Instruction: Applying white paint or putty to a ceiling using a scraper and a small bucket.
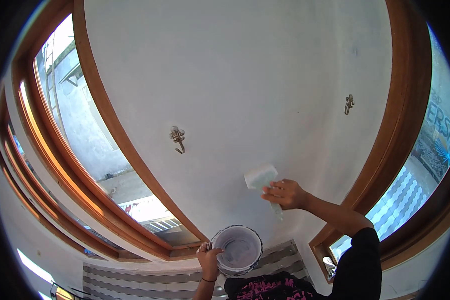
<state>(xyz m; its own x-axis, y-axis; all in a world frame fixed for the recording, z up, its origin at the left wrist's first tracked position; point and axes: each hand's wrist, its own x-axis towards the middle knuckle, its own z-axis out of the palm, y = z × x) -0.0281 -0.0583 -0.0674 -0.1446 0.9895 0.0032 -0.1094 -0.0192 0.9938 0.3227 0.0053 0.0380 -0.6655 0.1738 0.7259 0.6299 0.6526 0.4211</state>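
My right hand [286, 194] is closed round the pale handle of a wide paintbrush [261, 176]. Its broad whitish bristles are up against the white wall [225, 100], or very near it; I cannot tell if they touch. Lower down, my left hand [209, 259] grips the rim of a round paint bucket [236, 235], with the thumb over the edge. White paint [239, 250] lies at the bucket's bottom, and smears coat its inner sides and dark outer rim.
Two ornate metal hooks stick out of the wall, one at the left [177, 139] and one at the right [349, 104]. Brown wooden window frames border it, a left frame [120, 135] and a right frame [385, 135]. Grey patterned tiles [135, 280] run along the bottom.
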